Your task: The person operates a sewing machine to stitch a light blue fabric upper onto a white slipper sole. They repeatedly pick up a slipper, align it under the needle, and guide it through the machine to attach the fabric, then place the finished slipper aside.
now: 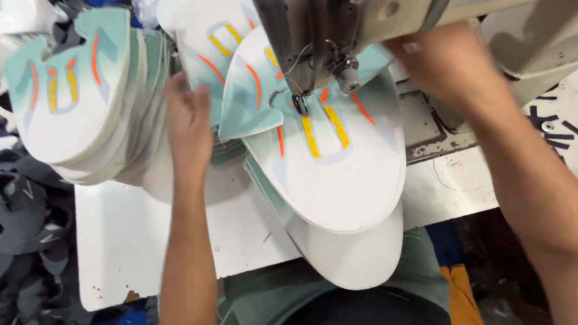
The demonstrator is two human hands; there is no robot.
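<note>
Here a white shoe piece point(334, 172) with teal edges and yellow and orange stripes lies flat on the tabletop point(130, 237) under the sewing machine point(386, 3), its striped end right at the needle point(300, 103) and its rounded white end pointing toward the person. A second, similar piece point(355, 257) lies beneath it and juts out over the tabletop's near edge. The left hand point(188, 122) rests palm down, fingers loosely spread, just left of the piece, between it and a tall stack point(85, 103) of the same pieces; whether it touches the top piece cannot be told. More pieces point(213, 34) lie behind, by the machine. The right hand point(442, 57) reaches in beside the machine head at the right edge of the piece; blur and the machine hide its fingers, so its grip cannot be told. Dark grey fabric scraps point(20, 245) are heaped off the tabletop's left side.
</note>
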